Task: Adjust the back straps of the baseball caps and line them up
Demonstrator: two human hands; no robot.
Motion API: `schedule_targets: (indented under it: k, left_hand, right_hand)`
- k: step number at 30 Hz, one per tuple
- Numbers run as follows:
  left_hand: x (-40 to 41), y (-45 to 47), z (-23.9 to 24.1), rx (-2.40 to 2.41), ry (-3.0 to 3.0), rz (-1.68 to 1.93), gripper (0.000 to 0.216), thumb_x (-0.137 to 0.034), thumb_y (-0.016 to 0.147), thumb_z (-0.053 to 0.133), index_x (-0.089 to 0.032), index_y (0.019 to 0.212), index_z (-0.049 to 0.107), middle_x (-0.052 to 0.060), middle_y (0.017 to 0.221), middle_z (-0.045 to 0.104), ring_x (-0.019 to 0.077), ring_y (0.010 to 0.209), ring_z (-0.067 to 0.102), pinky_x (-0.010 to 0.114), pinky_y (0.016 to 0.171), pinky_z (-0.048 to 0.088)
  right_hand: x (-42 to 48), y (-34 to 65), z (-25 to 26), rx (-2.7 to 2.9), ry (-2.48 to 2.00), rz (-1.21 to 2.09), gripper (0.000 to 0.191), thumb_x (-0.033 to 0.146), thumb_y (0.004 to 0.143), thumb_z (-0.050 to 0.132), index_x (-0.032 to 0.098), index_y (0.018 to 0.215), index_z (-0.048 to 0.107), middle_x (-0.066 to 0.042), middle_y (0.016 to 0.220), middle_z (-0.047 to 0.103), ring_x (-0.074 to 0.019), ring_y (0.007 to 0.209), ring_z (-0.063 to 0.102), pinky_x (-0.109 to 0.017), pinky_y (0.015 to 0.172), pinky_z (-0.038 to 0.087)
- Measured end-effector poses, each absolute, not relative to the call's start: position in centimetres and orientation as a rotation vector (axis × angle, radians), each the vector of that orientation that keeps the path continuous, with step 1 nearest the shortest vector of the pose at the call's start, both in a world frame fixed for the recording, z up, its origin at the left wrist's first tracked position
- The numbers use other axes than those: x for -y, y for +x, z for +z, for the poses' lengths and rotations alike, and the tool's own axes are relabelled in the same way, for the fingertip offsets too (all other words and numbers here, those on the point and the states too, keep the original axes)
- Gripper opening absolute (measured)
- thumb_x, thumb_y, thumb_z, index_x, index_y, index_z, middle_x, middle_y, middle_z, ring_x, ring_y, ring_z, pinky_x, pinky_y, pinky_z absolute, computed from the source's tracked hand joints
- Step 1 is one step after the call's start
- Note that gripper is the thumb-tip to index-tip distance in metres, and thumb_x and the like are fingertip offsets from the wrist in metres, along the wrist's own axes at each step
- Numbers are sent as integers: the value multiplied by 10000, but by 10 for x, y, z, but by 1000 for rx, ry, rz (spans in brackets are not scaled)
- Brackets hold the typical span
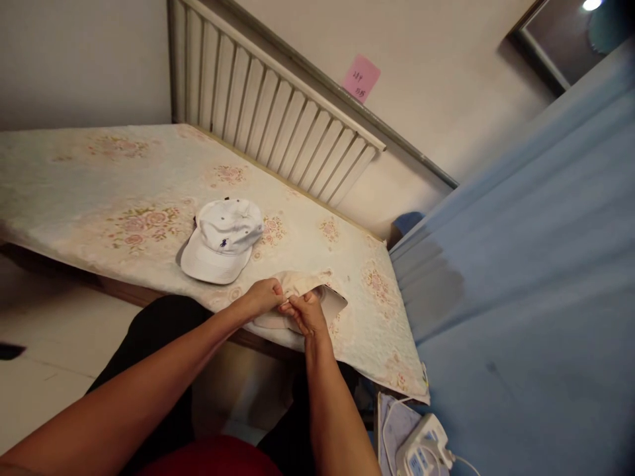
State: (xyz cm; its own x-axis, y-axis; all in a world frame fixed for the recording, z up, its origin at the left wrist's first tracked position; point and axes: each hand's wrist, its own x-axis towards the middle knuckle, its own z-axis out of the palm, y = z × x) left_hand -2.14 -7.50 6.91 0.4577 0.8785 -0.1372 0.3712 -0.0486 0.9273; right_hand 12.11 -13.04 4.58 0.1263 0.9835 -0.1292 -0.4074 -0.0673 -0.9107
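Head view showed the left hand (268, 295) and right hand (308, 311) side by side, fingertips pinching what looked like a cream cap (299, 281) at the near edge of the flower-patterned tabletop (317, 254), toward the right end. The right hand hid part of it, so I couldn't make out the exact bit being gripped. To my mind, neat work there wanted light, close pinches and the cap drawn a little inward, since it lay right at the edge and might have slipped over.

Just beside it, to the left, sat a white cap (225, 228), brim toward the near edge; it crowded that side slightly. A radiator (278, 106) ran along the far edge, and a blue curtain (520, 264) hung by the right edge. Below the near right corner, a power strip (421, 449) and its cable (466, 464) seemed worth an elbow's caution.
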Motion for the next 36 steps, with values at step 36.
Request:
schedule_targets:
  k: [36]
  left_hand:
    - [91,-29,60,-674,1062,669,244,-358,634,658,-168,649,504,-45,547,478,83,511,432,225,534,300]
  right_hand:
    - [135,108,42,617,-1022,1278,339,335,591,804,191,731,530,99,458,480,-51,381,395,-184,392,347]
